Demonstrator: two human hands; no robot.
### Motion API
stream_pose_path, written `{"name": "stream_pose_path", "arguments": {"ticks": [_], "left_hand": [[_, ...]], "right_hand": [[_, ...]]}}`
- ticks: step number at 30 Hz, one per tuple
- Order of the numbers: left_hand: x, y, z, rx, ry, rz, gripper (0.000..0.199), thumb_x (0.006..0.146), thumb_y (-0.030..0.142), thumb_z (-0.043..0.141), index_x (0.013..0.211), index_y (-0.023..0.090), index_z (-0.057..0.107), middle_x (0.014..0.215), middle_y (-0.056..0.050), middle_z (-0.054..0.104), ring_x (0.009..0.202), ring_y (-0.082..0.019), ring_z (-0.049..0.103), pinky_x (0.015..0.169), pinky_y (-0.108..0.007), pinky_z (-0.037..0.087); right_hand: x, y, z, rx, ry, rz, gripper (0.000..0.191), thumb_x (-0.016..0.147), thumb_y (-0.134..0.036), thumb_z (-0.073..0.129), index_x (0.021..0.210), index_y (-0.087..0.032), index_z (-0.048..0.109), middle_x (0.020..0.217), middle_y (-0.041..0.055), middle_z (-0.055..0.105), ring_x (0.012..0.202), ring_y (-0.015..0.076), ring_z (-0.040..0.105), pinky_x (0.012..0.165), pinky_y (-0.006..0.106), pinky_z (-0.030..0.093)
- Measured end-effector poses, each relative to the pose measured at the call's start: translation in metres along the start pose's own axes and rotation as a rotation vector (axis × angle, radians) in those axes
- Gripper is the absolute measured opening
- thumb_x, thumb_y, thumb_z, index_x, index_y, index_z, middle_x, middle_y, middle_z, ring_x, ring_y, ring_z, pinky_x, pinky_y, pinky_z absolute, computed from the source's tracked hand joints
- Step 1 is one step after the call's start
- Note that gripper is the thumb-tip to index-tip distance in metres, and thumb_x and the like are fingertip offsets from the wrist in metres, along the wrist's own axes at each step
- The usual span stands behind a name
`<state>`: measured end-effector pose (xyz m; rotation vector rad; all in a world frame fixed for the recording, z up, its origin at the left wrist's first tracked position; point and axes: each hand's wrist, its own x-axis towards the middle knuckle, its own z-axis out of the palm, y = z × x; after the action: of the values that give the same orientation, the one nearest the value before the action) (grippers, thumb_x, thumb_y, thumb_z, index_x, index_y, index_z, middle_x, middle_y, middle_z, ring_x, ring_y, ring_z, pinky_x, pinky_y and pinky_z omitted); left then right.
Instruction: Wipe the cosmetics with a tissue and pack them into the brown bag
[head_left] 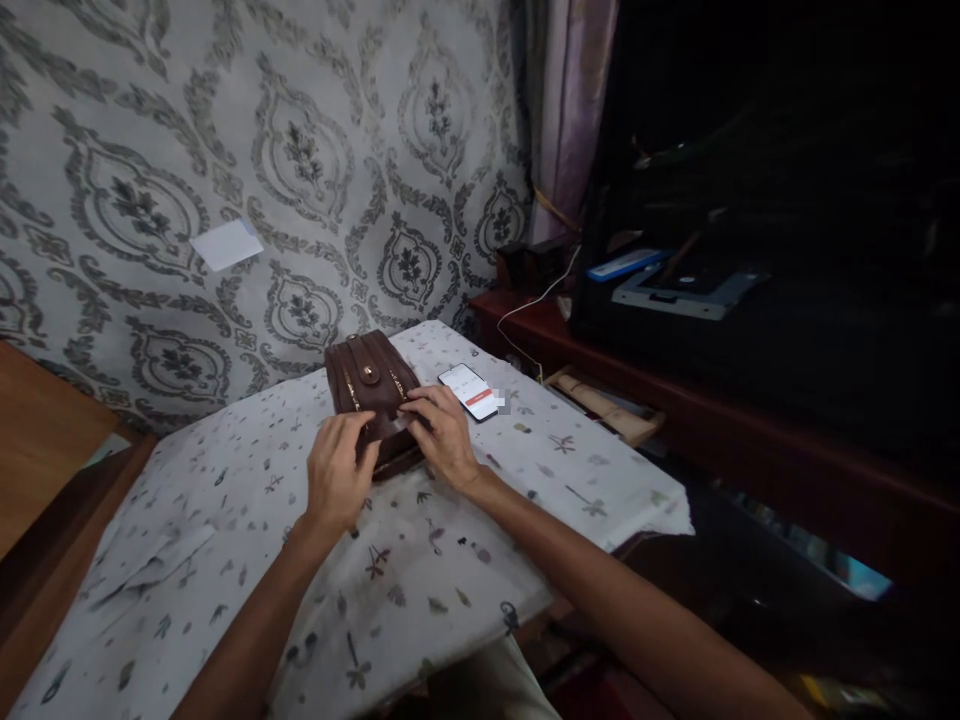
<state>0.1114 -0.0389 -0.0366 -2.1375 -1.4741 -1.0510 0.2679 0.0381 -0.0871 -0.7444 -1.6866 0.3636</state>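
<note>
A dark brown bag (pixel 371 375) with gold-coloured chain trim and a round clasp lies on a table covered by a white patterned cloth (pixel 420 540). At the bag's near left edge is my left hand (pixel 341 470), thumb and fingers apart, its fingertips at the leather. My right hand (pixel 444 432) is on the near right part of the bag, its fingers spread over the edge. Neither hand is wrapped round the bag. Just beyond my right hand lies a phone (pixel 466 388) with a lit screen.
Behind the table stands a patterned wall (pixel 300 150) with a white card (pixel 227 244) on it. To the right is a dark red cabinet (pixel 540 320) with a white cable, a blue object (pixel 626 265) and a grey device (pixel 675 292). A wooden board (pixel 45 440) is at the left.
</note>
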Motion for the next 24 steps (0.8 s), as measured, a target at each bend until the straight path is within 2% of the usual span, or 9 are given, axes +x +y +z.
{"name": "stream_pose_path", "arguments": {"ticks": [3, 6, 12, 14, 17, 19, 21, 24], "left_hand": [[-0.001, -0.008, -0.004, -0.034, 0.002, -0.157, 0.012, 0.093, 0.026, 0.054, 0.096, 0.020, 0.064, 0.087, -0.005, 0.064, 0.086, -0.022, 0.060, 0.076, -0.033, 0.049], [0.003, -0.012, -0.003, -0.150, -0.005, -0.283, 0.015, 0.092, 0.029, 0.054, 0.087, 0.020, 0.065, 0.080, -0.002, 0.064, 0.076, -0.018, 0.060, 0.068, -0.029, 0.047], [0.007, -0.012, 0.000, -0.298, 0.001, -0.397, 0.015, 0.088, 0.029, 0.057, 0.088, 0.020, 0.069, 0.080, -0.001, 0.070, 0.072, -0.017, 0.061, 0.068, -0.028, 0.046], [0.006, -0.011, -0.001, -0.349, 0.002, -0.413, 0.015, 0.088, 0.029, 0.058, 0.089, 0.019, 0.070, 0.082, -0.002, 0.072, 0.074, -0.017, 0.062, 0.069, -0.028, 0.047], [0.001, -0.009, -0.001, -0.382, -0.002, -0.424, 0.015, 0.088, 0.028, 0.059, 0.089, 0.020, 0.071, 0.082, -0.001, 0.072, 0.075, -0.017, 0.063, 0.065, -0.025, 0.048], [-0.005, -0.008, 0.001, -0.351, 0.002, -0.403, 0.014, 0.089, 0.028, 0.059, 0.090, 0.020, 0.071, 0.081, -0.002, 0.071, 0.077, -0.018, 0.064, 0.064, -0.025, 0.048], [-0.014, -0.007, 0.004, -0.300, 0.014, -0.330, 0.014, 0.091, 0.027, 0.059, 0.090, 0.021, 0.072, 0.083, -0.003, 0.071, 0.080, -0.019, 0.064, 0.068, -0.028, 0.049], [-0.026, -0.008, 0.009, -0.201, -0.021, -0.137, 0.017, 0.095, 0.025, 0.056, 0.094, 0.020, 0.072, 0.089, -0.006, 0.075, 0.084, -0.020, 0.065, 0.076, -0.034, 0.050]], "right_hand": [[0.012, 0.000, -0.007, 0.035, -0.068, -0.004, 0.023, 0.091, -0.021, 0.053, 0.096, -0.024, 0.075, 0.094, 0.0065, 0.071, 0.092, 0.0245, 0.061, 0.086, 0.041, 0.050], [0.024, 0.001, -0.010, 0.077, -0.143, 0.002, 0.022, 0.093, -0.029, 0.055, 0.092, -0.024, 0.077, 0.087, 0.0057, 0.072, 0.087, 0.0236, 0.064, 0.081, 0.038, 0.051], [0.039, 0.006, -0.013, 0.230, -0.171, 0.146, 0.016, 0.085, -0.031, 0.065, 0.086, -0.023, 0.078, 0.082, 0.0030, 0.075, 0.080, 0.0211, 0.067, 0.077, 0.034, 0.052], [0.042, 0.007, -0.016, 0.334, -0.219, 0.202, 0.015, 0.082, -0.031, 0.068, 0.085, -0.021, 0.078, 0.079, 0.0017, 0.074, 0.076, 0.0191, 0.066, 0.072, 0.031, 0.052], [0.041, 0.008, -0.023, 0.469, -0.352, 0.251, 0.018, 0.082, -0.034, 0.068, 0.084, -0.019, 0.076, 0.071, -0.0010, 0.070, 0.061, 0.0139, 0.061, 0.057, 0.024, 0.048], [0.033, 0.009, -0.026, 0.474, -0.395, 0.260, 0.020, 0.084, -0.037, 0.068, 0.085, -0.018, 0.076, 0.067, -0.0015, 0.068, 0.056, 0.0123, 0.058, 0.052, 0.023, 0.045], [0.021, 0.013, -0.026, 0.447, -0.373, 0.219, 0.023, 0.085, -0.040, 0.068, 0.086, -0.018, 0.077, 0.072, 0.0007, 0.070, 0.061, 0.0142, 0.062, 0.056, 0.025, 0.049], [0.005, 0.019, -0.021, 0.410, -0.313, 0.111, 0.031, 0.089, -0.047, 0.064, 0.087, -0.020, 0.077, 0.084, 0.0059, 0.074, 0.077, 0.0196, 0.069, 0.071, 0.032, 0.055]]}}
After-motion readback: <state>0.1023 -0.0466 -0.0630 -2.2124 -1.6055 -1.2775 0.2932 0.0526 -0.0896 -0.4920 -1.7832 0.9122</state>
